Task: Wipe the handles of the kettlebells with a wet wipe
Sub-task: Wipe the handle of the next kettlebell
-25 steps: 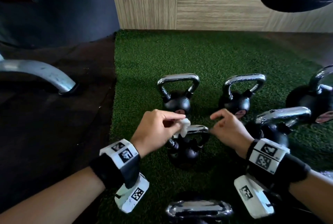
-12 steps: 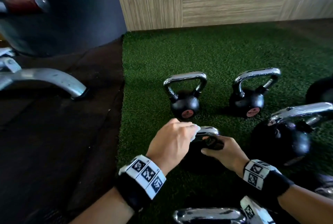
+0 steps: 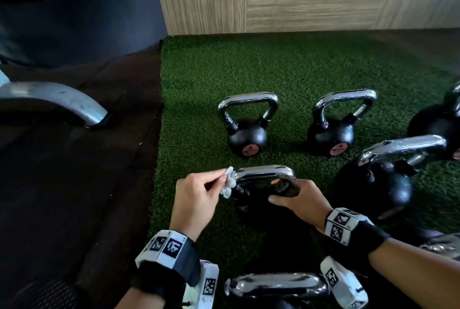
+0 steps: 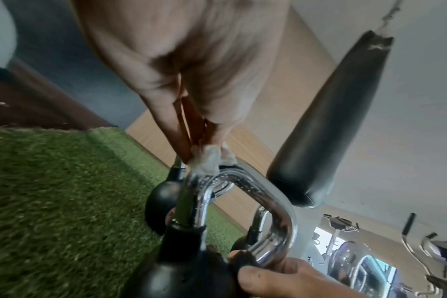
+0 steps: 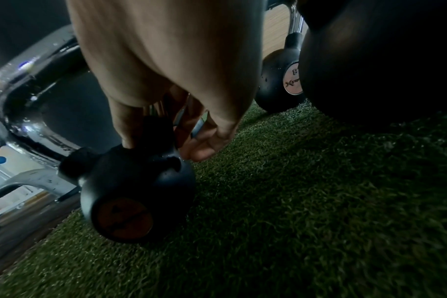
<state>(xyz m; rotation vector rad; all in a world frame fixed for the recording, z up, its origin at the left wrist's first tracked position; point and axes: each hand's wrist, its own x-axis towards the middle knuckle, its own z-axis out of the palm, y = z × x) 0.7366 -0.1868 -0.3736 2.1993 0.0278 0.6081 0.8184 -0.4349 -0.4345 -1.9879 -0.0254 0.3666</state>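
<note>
A small black kettlebell [image 3: 251,209] stands on the green turf [image 3: 199,99] in front of me, its chrome handle [image 3: 263,174] wet with droplets. My left hand [image 3: 222,179] pinches a crumpled white wet wipe [image 3: 229,183] against the handle's left corner. The left wrist view shows the wipe [image 4: 209,161] pressed on the bend of the handle [image 4: 245,189]. My right hand [image 3: 286,190] curls round the right end of the handle where it meets the ball. From the right wrist, that hand [image 5: 191,137] sits on the kettlebell [image 5: 138,191].
Two small kettlebells [image 3: 246,122] [image 3: 333,124] stand behind. A larger one [image 3: 378,182] is close on the right, another [image 3: 443,122] sits at the right edge, and a chrome handle [image 3: 273,284] lies just below my wrists. A metal machine foot [image 3: 62,102] rests on the dark floor [image 3: 74,184] to the left. A punch bag [image 4: 327,131] hangs above.
My right hand dropped from beside the handle and took hold of its right end. My left hand slid the wipe out to the handle's left corner. The head view shifted left and closer.
</note>
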